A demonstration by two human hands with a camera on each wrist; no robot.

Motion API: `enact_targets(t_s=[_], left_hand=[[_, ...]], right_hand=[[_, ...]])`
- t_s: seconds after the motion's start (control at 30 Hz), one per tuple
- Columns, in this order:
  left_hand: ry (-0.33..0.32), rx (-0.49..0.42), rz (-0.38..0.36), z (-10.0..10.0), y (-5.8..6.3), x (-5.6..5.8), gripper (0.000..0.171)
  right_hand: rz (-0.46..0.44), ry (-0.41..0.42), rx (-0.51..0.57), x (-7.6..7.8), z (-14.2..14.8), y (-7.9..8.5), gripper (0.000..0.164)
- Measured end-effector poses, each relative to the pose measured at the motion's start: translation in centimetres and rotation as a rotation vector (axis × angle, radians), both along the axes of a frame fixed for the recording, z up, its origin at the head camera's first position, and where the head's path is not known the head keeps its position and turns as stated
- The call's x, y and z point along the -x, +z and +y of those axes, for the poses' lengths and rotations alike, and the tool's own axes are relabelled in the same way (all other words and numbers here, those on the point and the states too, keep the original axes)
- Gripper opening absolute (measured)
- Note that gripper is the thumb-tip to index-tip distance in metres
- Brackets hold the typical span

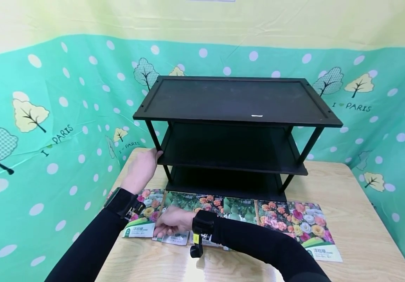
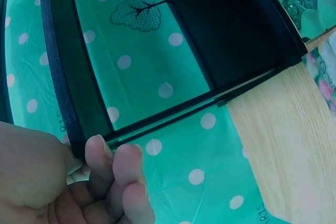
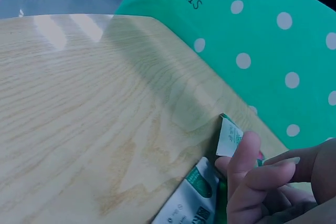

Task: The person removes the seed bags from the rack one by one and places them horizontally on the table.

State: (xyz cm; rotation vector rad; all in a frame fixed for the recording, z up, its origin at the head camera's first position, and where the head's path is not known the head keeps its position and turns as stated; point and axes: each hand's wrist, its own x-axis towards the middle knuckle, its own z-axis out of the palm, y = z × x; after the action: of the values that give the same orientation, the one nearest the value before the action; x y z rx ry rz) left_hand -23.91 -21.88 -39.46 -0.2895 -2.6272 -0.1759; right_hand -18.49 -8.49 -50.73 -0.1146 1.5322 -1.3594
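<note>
My left hand (image 1: 141, 167) grips the left front corner of the middle tier of a black three-tier shelf rack (image 1: 223, 147). In the left wrist view, its bent fingers (image 2: 128, 163) are close against the dark shelf edge. Over the left end of a row of flower-printed seed packets, my right hand (image 1: 175, 223) pinches the lower right corner of the leftmost seed packet (image 1: 139, 230). That packet (image 3: 229, 137) is slightly tilted in the right wrist view, partly hidden by the fingers. Beside it, a second seed packet (image 3: 191, 198) lies on the table.
More packets run along the rack's front, up to a rose-printed packet (image 1: 313, 229) at the right end; my right forearm covers some. Underneath is a light wooden table (image 1: 360, 219). A green dotted curtain (image 1: 65, 129) closes off the back and sides.
</note>
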Motion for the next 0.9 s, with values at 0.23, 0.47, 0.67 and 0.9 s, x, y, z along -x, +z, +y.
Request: enact_targets(t_s=[0.23,0.47,0.67,0.9], left_hand=[[0.086,-0.17,-0.124,0.0,-0.3,0.0,0.031],[0.084,-0.323,-0.207,-0.6,-1.5,0.2,0.036],[0.085,-0.452,-0.275,-1.1,-2.4,0.2,0.041],[0.085,-0.481,-0.251,-1.2,-2.8,0.5,0.045]], right_hand=[[0.107,0.026,-0.029,-0.9,0.1,0.8,0.016],[0.324,0.085,0.0,-1.9,2.6,0.9,0.017],[0.439,0.017,0.018,-1.8,7.3,0.0,0.021],[0.429,-0.159,0.007,-1.0,12.9,0.6,0.027]])
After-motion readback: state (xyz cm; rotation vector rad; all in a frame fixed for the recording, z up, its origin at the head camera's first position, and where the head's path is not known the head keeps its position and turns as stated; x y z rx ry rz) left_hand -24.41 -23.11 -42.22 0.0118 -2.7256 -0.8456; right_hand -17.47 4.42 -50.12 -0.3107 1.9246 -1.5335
